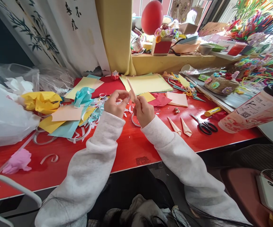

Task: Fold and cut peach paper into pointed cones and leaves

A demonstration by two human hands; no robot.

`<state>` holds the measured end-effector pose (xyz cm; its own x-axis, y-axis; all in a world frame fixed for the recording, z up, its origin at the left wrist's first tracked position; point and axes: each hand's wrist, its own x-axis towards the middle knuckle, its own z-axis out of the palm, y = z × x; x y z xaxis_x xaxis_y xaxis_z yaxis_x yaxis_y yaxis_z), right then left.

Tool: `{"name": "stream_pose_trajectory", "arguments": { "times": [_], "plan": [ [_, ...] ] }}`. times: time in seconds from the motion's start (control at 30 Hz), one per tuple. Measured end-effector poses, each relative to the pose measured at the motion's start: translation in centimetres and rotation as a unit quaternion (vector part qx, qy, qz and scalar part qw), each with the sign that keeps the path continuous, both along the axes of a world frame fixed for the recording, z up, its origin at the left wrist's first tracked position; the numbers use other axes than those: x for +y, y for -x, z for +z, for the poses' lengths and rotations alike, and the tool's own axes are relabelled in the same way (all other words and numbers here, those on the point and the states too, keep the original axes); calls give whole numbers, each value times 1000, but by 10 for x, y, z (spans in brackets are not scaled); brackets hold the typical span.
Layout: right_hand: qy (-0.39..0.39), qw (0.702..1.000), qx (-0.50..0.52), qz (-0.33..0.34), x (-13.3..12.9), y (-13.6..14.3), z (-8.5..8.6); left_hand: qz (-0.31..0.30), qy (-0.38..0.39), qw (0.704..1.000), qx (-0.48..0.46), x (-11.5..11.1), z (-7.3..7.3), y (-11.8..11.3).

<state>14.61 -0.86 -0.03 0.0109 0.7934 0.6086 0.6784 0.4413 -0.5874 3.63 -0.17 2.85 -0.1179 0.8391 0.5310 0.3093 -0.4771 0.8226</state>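
My right hand (145, 111) is closed around the lower end of a narrow folded strip of pale pink paper (131, 89), which points up and to the left. My left hand (116, 103) is beside it, thumb and fingertips pinched together close to the strip's edge; what they grip, if anything, is too small to make out. Two folded pale paper cones (186, 127) lie on the red table (131, 154) to the right of my hands. Black-handled scissors (204, 125) lie farther right, blades partly apart.
Coloured paper sheets (150, 84) spread behind my hands. Paper scraps (67, 113), crumpled yellow paper (41, 102) and a white plastic bag (6, 116) crowd the left. On the right are a glue stick (213, 111), a large paper cup (252, 108) and a flower-trimmed basket (222, 84).
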Motion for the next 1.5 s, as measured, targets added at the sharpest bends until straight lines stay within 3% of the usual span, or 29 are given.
{"name": "stream_pose_trajectory", "arguments": {
  "times": [0.33,0.57,0.83,0.97,1.07,1.13,1.27,1.5],
  "plan": [
    [11,1000,-16,-8,0,1,1,-22,24,999,-32,0,3,0],
    [0,999,-38,0,-3,1,3,25,66,997,-8,-2,8,5],
    [24,999,-28,29,0,-1,5,-28,55,998,-20,5,4,11],
    [54,995,-46,75,9,-7,1,-2,-72,994,82,10,10,25],
    [34,989,-100,102,16,-10,-2,-8,-153,955,255,14,6,37],
    [23,983,-137,119,19,-11,-5,-22,-126,939,318,16,-1,42],
    [30,972,-186,139,19,-11,-6,-39,-87,935,342,20,-15,47],
    [14,971,-212,113,17,-14,-4,-32,-61,931,358,18,-18,51]
  ]
}}
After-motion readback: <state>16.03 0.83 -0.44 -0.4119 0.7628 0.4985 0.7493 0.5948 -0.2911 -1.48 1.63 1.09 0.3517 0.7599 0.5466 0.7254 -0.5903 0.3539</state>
